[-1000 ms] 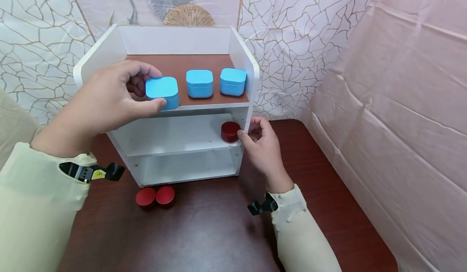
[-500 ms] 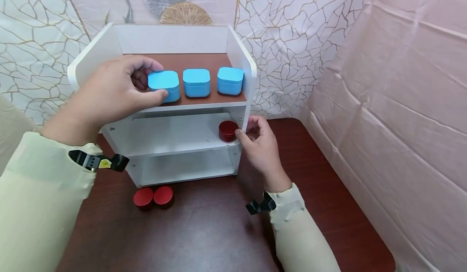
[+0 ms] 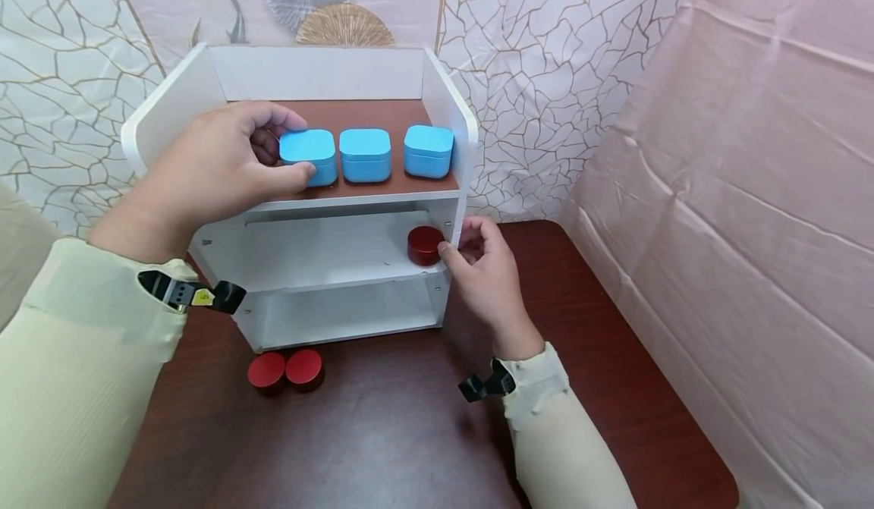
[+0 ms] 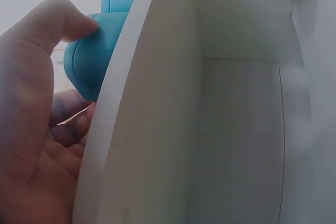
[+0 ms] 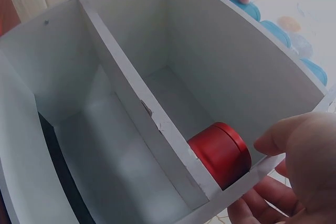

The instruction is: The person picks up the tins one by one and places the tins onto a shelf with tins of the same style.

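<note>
My left hand pinches a blue rounded-square lidded box between thumb and fingers, at the left of a row on the brown top board. Close beside it stands a middle blue box; a third blue box is near the right wall. In the left wrist view, the thumb presses the held box's front. My right hand grips the white shelf unit's right side panel, thumb at the front and fingers outside. Near that thumb, a round red tin sits on the middle shelf.
Two round red tins stand side by side on the dark wooden table, before the unit's lower left corner. The white shelf unit has raised side and back walls. Patterned cloth hangs behind it, pinkish cloth at right.
My left hand has moved the blue box back and slightly right, from over the top board's front edge to beside the middle box. My right hand has kept its hold on the panel.
</note>
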Motion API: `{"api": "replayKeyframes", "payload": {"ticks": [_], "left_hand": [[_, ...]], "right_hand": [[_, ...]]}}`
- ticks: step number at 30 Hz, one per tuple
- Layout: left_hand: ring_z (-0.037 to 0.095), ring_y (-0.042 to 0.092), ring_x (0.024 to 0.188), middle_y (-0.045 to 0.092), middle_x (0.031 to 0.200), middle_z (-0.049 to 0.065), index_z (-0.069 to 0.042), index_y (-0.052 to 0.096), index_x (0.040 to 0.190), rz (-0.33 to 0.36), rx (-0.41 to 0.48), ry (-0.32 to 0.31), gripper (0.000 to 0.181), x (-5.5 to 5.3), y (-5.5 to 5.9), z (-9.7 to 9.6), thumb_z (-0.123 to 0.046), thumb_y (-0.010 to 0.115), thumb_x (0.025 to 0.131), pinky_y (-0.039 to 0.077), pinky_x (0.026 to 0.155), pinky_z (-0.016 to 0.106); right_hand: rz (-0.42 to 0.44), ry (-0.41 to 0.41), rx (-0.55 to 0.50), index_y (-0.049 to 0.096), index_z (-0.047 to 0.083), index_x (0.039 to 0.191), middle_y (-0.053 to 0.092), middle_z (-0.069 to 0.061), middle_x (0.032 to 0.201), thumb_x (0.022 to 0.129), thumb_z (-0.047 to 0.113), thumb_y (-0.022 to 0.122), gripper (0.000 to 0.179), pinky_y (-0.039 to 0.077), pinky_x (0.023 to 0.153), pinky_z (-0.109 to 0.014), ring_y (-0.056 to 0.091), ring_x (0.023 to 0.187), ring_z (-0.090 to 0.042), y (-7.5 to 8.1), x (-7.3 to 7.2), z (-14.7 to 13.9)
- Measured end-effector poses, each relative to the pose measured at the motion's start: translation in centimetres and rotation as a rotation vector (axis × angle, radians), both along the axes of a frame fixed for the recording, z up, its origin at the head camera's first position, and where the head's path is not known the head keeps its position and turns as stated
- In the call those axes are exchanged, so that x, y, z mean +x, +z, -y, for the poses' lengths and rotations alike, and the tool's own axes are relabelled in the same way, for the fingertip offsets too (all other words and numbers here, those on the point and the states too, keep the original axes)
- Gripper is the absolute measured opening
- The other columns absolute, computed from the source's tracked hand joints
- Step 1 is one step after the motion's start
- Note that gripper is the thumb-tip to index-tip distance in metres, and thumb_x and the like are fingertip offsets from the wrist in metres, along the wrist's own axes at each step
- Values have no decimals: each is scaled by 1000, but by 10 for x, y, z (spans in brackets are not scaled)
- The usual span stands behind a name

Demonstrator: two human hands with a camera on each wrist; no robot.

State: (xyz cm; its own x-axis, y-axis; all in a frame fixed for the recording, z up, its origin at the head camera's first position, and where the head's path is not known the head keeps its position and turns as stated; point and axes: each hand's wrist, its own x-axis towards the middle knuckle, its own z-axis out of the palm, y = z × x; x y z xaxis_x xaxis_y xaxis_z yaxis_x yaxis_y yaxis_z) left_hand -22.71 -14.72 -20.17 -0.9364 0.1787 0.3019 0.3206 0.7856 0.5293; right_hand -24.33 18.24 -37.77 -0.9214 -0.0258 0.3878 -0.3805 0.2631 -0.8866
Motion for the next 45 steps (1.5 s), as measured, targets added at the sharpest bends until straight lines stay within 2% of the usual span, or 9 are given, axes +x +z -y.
{"api": "replayKeyframes", "payload": {"ticks": [7, 21, 31, 35, 45], "left_hand": [[17, 59, 101, 66, 113, 4, -20, 64, 134, 12, -4, 5, 55, -4, -1, 1, -48, 78, 89, 45, 82, 21], [19, 58, 106, 64, 118, 5, -20, 62, 139, 37, -3, 5, 58, -4, -2, 1, -49, 75, 90, 46, 84, 26], [24, 59, 115, 59, 130, 7, -20, 54, 150, 53, 2, -6, 74, -4, -3, 0, -54, 78, 88, 47, 91, 34], [25, 58, 117, 59, 131, 8, -23, 52, 152, 32, 14, 3, 75, -3, -3, 1, -54, 77, 89, 46, 95, 37], [20, 59, 115, 61, 129, 4, -25, 56, 148, -3, 71, 16, 69, 1, -2, 1, -51, 78, 89, 45, 94, 27]], "right_hand": [[-2, 5, -9, 58, 13, 127, 64, -8, 116, 96, 23, 77, 37, 59, 94, -37, 64, 107, -23, 1, 1, 0], [22, 5, -7, 58, 15, 129, 63, -6, 123, 96, 25, 78, 39, 58, 100, -44, 62, 112, -24, -1, -1, 0], [44, -2, -28, 57, 7, 128, 63, -14, 121, 96, 9, 74, 36, 56, 99, -49, 62, 111, -29, 2, -1, 3], [40, -5, -25, 57, 7, 128, 63, -14, 120, 96, 8, 74, 36, 56, 97, -48, 62, 110, -29, 1, -2, 3], [0, 9, -37, 59, 13, 126, 64, -8, 117, 95, 20, 77, 36, 58, 94, -42, 63, 107, -23, 0, -1, 1]]}}
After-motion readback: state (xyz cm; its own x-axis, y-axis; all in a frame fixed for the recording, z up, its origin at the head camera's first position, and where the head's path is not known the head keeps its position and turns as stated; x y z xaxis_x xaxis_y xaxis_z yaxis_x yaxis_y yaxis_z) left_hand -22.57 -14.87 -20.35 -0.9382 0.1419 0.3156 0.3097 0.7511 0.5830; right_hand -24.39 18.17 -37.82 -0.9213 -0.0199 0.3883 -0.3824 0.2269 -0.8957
